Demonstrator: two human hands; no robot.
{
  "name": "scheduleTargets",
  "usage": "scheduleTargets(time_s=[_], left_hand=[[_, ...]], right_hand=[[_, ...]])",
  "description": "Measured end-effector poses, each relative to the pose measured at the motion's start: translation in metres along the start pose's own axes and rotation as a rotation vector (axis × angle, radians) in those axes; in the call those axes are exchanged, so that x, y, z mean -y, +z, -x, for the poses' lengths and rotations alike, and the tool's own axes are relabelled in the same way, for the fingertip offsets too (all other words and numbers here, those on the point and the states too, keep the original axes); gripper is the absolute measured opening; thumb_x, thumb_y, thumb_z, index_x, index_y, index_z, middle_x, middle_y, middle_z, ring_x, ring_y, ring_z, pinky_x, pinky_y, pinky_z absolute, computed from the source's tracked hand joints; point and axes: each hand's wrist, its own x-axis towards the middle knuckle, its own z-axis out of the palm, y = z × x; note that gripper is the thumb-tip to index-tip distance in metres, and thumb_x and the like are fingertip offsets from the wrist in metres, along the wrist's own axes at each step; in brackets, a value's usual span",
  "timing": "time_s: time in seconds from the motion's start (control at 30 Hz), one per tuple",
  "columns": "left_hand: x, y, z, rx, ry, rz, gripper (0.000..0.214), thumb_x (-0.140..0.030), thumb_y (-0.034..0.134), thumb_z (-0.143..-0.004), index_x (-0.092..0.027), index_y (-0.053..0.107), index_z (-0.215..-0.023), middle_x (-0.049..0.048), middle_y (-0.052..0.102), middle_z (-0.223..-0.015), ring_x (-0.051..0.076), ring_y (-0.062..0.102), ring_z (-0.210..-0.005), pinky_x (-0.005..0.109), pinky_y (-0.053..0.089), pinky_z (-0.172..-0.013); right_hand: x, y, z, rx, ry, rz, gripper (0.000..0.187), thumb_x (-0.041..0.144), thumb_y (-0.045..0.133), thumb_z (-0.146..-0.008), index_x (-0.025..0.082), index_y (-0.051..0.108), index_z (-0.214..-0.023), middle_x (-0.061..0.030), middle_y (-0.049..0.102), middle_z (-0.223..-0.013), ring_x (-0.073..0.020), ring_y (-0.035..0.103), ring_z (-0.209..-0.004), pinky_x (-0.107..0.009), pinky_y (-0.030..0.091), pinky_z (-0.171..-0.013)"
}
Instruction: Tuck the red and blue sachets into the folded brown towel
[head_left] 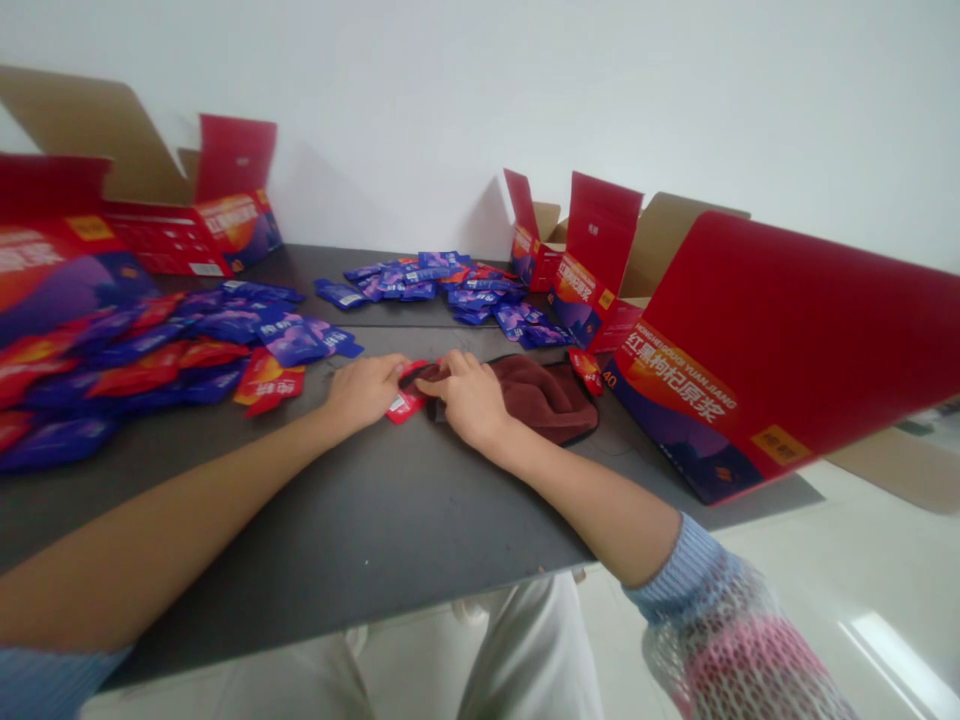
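Observation:
My left hand (365, 390) and my right hand (470, 396) meet at the middle of the dark grey table (360, 540). Both pinch a small red sachet (406, 400) that lies flat between them. The right hand also rests on the left end of a dark red cloth (551, 400), which lies just right of the sachet. A second red sachet (586, 368) sits at the cloth's far right corner.
A heap of red and purple sachets (135, 360) covers the table's left side; another heap (450, 285) lies at the back. Open red cartons stand at the left (67, 250), back (592, 265) and right (757, 370). A white wall runs behind.

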Motion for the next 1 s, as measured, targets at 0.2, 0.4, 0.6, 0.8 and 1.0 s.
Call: scheduleTargets(time_s=[0.2,0.4,0.6,0.8,1.0], left_hand=[[0.008,0.003,-0.003,-0.006,0.013,0.127,0.044,-0.037,0.030,-0.096,-0.024,0.069,-0.110,0.0088,0.072,-0.115,0.029,0.064,-0.107,0.035,0.045,-0.081],[0.007,-0.001,-0.006,0.014,-0.013,0.119,0.037,-0.037,0.035,-0.093,-0.025,0.070,-0.096,0.0073,0.074,-0.102,0.028,0.065,-0.095,0.034,0.045,-0.076],[0.010,-0.002,-0.012,0.048,0.067,0.066,0.040,-0.036,0.032,-0.094,-0.024,0.070,-0.103,0.0073,0.074,-0.103,0.027,0.066,-0.098,0.032,0.045,-0.075],[0.006,-0.002,-0.008,0.044,0.066,-0.015,0.041,-0.035,0.031,-0.095,-0.023,0.068,-0.108,0.0101,0.074,-0.103,0.029,0.067,-0.097,0.034,0.045,-0.075],[0.003,-0.001,-0.007,0.024,0.006,0.032,0.038,-0.032,0.034,-0.093,-0.024,0.069,-0.106,0.0086,0.074,-0.103,0.028,0.067,-0.098,0.034,0.045,-0.076]], right_hand=[[0.022,-0.002,0.011,0.047,-0.135,-0.044,0.032,0.032,0.044,-0.100,0.035,0.073,-0.113,-0.0087,0.056,-0.121,-0.0256,0.047,-0.111,-0.037,0.039,-0.086],[0.007,0.006,0.002,-0.014,-0.152,-0.080,0.035,0.026,0.042,-0.101,0.038,0.073,-0.115,-0.0065,0.057,-0.115,-0.0239,0.047,-0.107,-0.035,0.038,-0.081],[-0.009,0.014,-0.010,-0.091,-0.008,-0.008,0.041,0.019,0.042,-0.099,0.040,0.068,-0.123,-0.0074,0.057,-0.115,-0.0241,0.048,-0.105,-0.037,0.040,-0.082],[-0.026,0.016,-0.020,-0.077,0.142,0.047,0.045,0.014,0.042,-0.096,0.037,0.066,-0.126,-0.0098,0.057,-0.117,-0.0265,0.050,-0.106,-0.039,0.044,-0.082],[-0.021,0.019,-0.023,-0.045,0.124,0.109,0.042,0.024,0.036,-0.101,0.034,0.060,-0.133,-0.0136,0.053,-0.122,-0.0278,0.049,-0.110,-0.043,0.044,-0.087]])
